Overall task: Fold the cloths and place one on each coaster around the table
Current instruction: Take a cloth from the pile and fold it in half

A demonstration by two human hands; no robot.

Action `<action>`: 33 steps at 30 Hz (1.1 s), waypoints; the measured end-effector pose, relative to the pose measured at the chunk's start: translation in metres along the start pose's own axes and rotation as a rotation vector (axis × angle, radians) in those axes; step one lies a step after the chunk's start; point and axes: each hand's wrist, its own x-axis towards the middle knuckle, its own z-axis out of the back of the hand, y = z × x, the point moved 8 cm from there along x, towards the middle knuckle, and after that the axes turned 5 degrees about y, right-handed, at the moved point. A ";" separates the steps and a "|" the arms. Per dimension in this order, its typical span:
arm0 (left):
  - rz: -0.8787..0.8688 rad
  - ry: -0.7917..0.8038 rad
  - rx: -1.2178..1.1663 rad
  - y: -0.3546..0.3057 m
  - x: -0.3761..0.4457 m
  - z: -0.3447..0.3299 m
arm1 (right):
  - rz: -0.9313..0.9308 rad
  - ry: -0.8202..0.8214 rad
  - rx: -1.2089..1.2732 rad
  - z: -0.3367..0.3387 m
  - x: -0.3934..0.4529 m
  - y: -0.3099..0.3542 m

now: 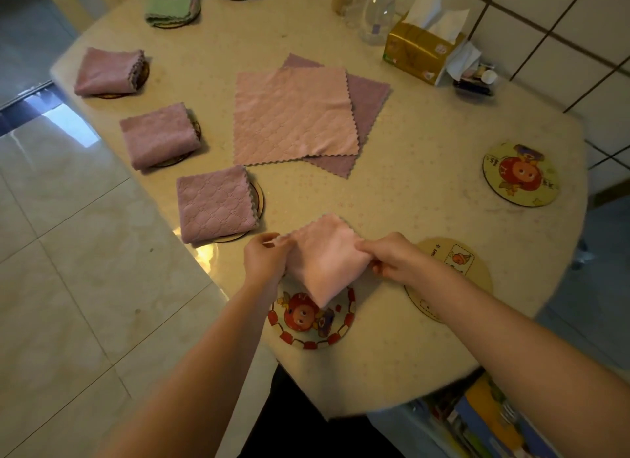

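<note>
Both hands pinch a soft pink cloth (324,256), folded to a rough diamond with zigzag edges: the left hand (264,258) at its left corner, the right hand (388,256) at its right. Its lower tip hangs over a round cartoon coaster (312,324) at the near edge of the cream table (426,171). Two quilted square cloths (296,116) lie flat mid-table, and folded cloths (214,203) sit on coasters along the left.

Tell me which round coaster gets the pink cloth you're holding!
Look at the cream round table's near edge. Right under the hands sits a round cartoon coaster. Only this one has a red-and-white block border.
</note>
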 end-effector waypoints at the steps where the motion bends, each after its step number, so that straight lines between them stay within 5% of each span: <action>1: 0.011 0.027 -0.058 -0.002 -0.002 0.001 | 0.011 0.011 0.011 0.001 -0.004 0.005; 10: -0.080 0.157 -0.108 0.001 -0.024 0.029 | 0.049 0.129 -0.002 -0.016 -0.067 -0.026; 24: -0.197 0.365 0.196 0.028 0.002 0.038 | 0.054 -0.320 0.240 -0.058 -0.095 -0.108; 28: -0.271 0.427 0.339 0.020 0.007 0.028 | 0.103 -0.489 0.145 -0.056 -0.096 -0.114; 33: -0.408 0.373 0.604 0.008 0.015 0.025 | 0.110 -0.501 0.049 -0.060 -0.092 -0.119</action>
